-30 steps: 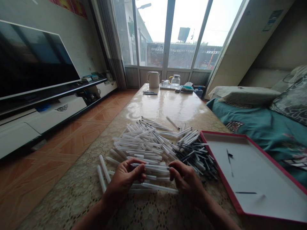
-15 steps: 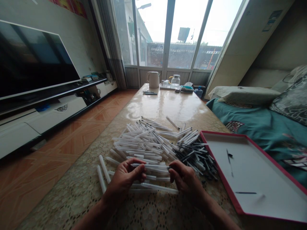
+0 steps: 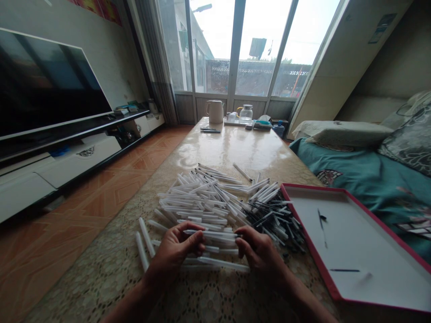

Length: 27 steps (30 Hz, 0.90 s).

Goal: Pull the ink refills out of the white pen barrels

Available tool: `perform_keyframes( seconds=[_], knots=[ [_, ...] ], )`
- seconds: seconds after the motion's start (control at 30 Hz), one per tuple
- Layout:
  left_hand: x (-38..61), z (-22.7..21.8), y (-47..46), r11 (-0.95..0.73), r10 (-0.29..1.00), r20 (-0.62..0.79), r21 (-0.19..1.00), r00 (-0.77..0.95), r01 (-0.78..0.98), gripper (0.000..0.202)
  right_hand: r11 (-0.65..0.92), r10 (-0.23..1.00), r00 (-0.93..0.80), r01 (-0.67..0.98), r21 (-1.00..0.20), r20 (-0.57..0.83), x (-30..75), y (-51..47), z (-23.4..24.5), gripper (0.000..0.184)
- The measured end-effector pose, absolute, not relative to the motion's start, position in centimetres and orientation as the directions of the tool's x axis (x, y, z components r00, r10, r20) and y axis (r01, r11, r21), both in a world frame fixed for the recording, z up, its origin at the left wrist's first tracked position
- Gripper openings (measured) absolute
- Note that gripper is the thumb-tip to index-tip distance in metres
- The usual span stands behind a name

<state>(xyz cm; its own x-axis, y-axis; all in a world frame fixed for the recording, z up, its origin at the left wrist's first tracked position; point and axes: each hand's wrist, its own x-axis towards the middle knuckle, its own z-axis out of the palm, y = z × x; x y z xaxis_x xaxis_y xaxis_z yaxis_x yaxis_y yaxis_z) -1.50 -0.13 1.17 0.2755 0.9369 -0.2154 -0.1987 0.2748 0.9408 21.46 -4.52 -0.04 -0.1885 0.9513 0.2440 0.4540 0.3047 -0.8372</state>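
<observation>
Here we are at the near edge of the table, and both hands are in close together! The left hand (image 3: 173,253) has a white plastic pen barrel (image 3: 212,233) pinched near its left end between thumb and curled fingers. The right hand (image 3: 259,255) comes in from the other side, fingertips pressed together at the barrel's right end, where a small dark tip seems to show, though it's too small to call for sure. The barrel lies level across the gap between the hands, just above the near edge of the heap.

That heap of white pen barrels (image 3: 198,202) spreads right under the hands, crossed every which way. Joined on its right is a dark tangle of black-tipped ink refills (image 3: 271,220). A few loose barrels (image 3: 142,251) lie out to the left of the left hand, and one lone barrel (image 3: 242,172) sits beyond the heap.

To the right, a red-rimmed white tray (image 3: 305,237) holds a couple of thin refills (image 3: 345,270), well apart from each other. Under it all is a lace table cover (image 3: 90,287) over a glossy tabletop (image 3: 235,148). At the far end stand a white pitcher (image 3: 214,112) and a glass teapot (image 3: 246,114). A teal bedspread (image 3: 370,179) runs along the right, and a big flat-screen TV (image 3: 50,85) looms on the left!
</observation>
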Motion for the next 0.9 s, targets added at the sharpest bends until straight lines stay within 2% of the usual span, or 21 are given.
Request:
perform_keyframes(
  seconds=[0.1, 0.2, 0.3, 0.43, 0.63, 0.9],
  knots=[
    [-1.5, 1.2, -0.2, 0.269, 0.938, -0.21, 0.943, 0.275, -0.198, 0.032, 0.326, 0.945, -0.179, 0.464, -0.823, 0.273, 21.4, -4.6, 0.1, 0.028],
    [-1.5, 1.4, -0.3, 0.276, 0.936, -0.218, 0.942, 0.276, -0.191, 0.031, 0.286, 0.958, -0.146, 0.441, -0.851, 0.247, 21.3, -4.7, 0.4, 0.02],
    [-1.3, 1.6, -0.4, 0.273, 0.938, -0.216, 0.941, 0.272, -0.197, 0.032, 0.272, 0.961, -0.16, 0.438, -0.857, 0.223, 21.2, -4.7, 0.7, 0.025],
    [-1.1, 1.7, -0.5, 0.25, 0.95, -0.198, 0.946, 0.243, -0.204, 0.032, 0.312, 0.95, -0.171, 0.441, -0.841, 0.263, 21.2, -4.7, 0.4, 0.038],
    [-1.4, 1.5, -0.2, 0.279, 0.935, -0.223, 0.943, 0.274, -0.183, 0.033, 0.165, 0.985, -0.094, 0.249, -0.954, 0.146, 20.8, -4.7, -0.3, 0.027],
    [-1.3, 1.7, -0.4, 0.278, 0.934, -0.214, 0.939, 0.286, -0.203, 0.032, 0.16, 0.983, -0.136, 0.265, -0.951, 0.128, 21.1, -4.7, 0.2, 0.026]
  ],
)
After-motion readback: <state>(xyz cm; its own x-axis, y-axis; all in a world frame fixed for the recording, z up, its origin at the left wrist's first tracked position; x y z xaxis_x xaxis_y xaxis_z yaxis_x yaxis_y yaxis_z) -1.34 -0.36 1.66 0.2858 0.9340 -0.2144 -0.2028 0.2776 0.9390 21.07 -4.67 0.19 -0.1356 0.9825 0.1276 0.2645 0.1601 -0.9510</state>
